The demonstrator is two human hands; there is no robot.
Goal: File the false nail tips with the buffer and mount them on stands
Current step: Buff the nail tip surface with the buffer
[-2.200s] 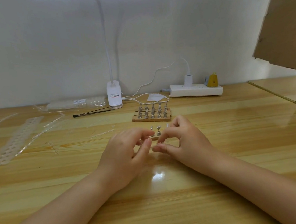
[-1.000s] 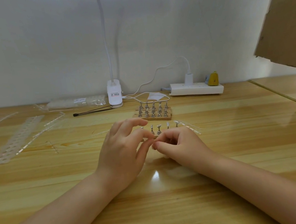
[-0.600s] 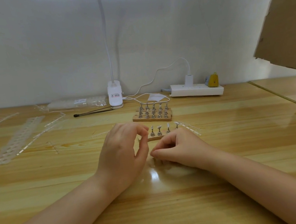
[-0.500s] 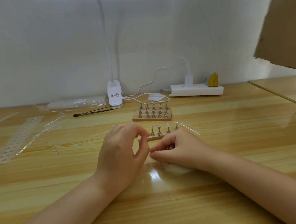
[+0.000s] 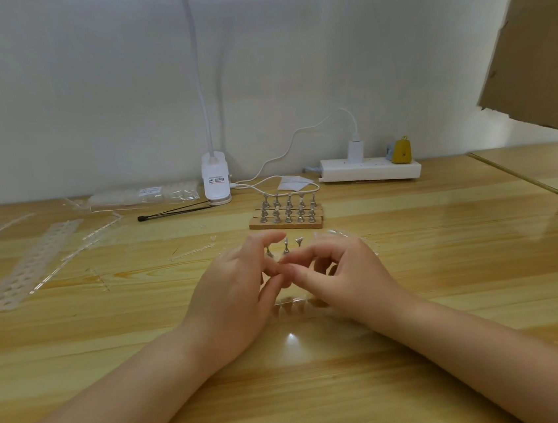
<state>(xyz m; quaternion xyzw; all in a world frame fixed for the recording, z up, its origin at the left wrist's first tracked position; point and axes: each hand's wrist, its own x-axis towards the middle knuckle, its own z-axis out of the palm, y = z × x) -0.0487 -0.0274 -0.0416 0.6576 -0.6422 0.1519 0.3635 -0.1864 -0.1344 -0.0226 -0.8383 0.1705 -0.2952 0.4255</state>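
Observation:
My left hand (image 5: pixel 234 295) and my right hand (image 5: pixel 342 273) meet fingertip to fingertip just above the table. Together they pinch a tiny clear nail tip (image 5: pixel 282 273) that is barely visible. Under the hands lies a clear strip of nail tips (image 5: pixel 291 304). Just behind my fingers stands a short row of small metal stands (image 5: pixel 286 246), partly hidden by the fingers. Farther back, a wooden base (image 5: pixel 287 224) holds several more metal stands. No buffer is in view.
A white clip lamp (image 5: pixel 216 183), a power strip (image 5: pixel 369 169) and a black stick (image 5: pixel 174 212) sit at the back. Clear plastic strips (image 5: pixel 31 261) and a bag (image 5: pixel 145 195) lie to the left. Cardboard (image 5: pixel 535 46) hangs at the right.
My right hand dipped to the strip on the table, then rose again to meet my left fingertips. My left hand stayed in place with its fingers curling in.

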